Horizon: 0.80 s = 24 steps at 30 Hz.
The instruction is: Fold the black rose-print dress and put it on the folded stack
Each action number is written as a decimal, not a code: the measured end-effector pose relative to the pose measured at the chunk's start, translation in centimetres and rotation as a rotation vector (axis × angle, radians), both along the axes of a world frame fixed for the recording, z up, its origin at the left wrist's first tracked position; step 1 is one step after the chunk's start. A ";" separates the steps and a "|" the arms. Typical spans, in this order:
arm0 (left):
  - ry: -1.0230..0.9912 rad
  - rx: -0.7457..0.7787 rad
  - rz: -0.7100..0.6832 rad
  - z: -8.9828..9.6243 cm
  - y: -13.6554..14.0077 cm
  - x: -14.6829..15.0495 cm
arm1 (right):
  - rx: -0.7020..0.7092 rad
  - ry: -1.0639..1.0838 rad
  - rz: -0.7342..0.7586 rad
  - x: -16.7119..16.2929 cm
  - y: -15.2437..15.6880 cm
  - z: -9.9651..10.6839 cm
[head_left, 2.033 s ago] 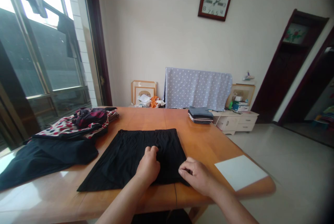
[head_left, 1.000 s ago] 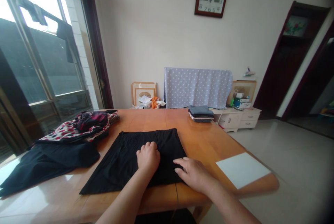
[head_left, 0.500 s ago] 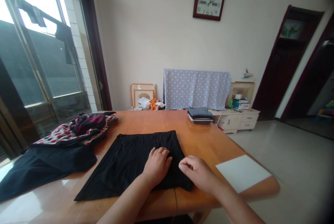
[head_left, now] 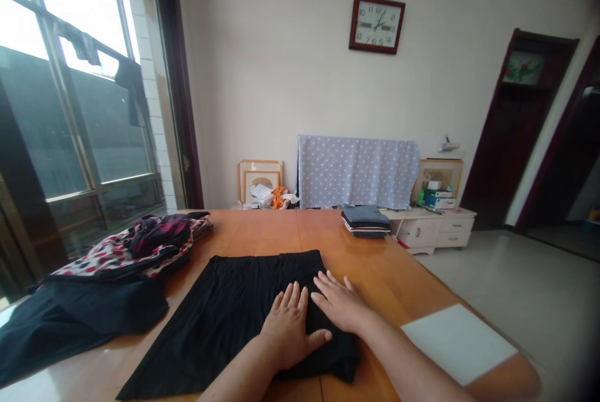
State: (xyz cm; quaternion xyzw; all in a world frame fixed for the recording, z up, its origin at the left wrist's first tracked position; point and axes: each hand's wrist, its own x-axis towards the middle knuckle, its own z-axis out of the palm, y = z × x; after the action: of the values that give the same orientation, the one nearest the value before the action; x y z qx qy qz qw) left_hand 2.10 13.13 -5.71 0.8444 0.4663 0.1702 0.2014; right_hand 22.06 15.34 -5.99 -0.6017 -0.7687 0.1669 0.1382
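Both hands have changed their shape since half a second ago: the right hand [head_left: 341, 303], which was curled, now has its fingers stretched out, and the left hand [head_left: 291, 327] has moved its thumb away to the side. From where I stand, I see the two hands just beside each other, over the right part of a black garment [head_left: 234, 308]. This garment lies flat on the near part of the wooden desk [head_left: 375, 271], with some wrinkles, and its near left corner makes a long point.

Left hand is laid palm down on the dark fabric, its four fingers rather close together and pointing to the far side, its thumb spread to the right. Right hand is also spread, palm down, across the right edge of the garment; its fingertips are over the fabric. It pinches nothing that I can see, but how hard it presses I cannot tell.

To the left lies a loose heap of patterned clothes [head_left: 159, 233], with a dark blue garment [head_left: 84, 314] at its near side. On the far right part stands a neat folded stack [head_left: 366, 221], and near the right corner lies a white sheet [head_left: 459, 342]
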 end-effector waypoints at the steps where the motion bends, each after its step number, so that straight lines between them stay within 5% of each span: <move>1: -0.005 -0.016 -0.007 0.3 0.2 -0.1 | 0.004 0.016 -0.002 0.3 0.2 -0.1; 7: -0.199 0.055 0.097 1.8 4.6 0.9 | 0.153 0.183 -0.109 0.6 3.1 0.9; 11: -0.158 0.141 0.113 1.1 8.1 2.2 | 0.241 0.203 -0.105 -1.1 5.7 1.5; 18: 0.212 0.128 0.194 -1.8 9.9 1.2 | -0.004 -0.089 -0.128 -2.1 7.3 -0.9; 24: 0.340 0.158 0.264 -1.3 10.3 0.4 | -0.018 -0.123 -0.176 -0.8 8.1 -0.8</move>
State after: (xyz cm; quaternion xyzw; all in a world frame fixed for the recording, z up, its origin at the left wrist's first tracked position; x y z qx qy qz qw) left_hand 2.53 23.42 -7.03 0.8059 0.5850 0.0864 0.0294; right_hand 21.23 23.42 -6.76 -0.6773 -0.7184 0.1237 0.0995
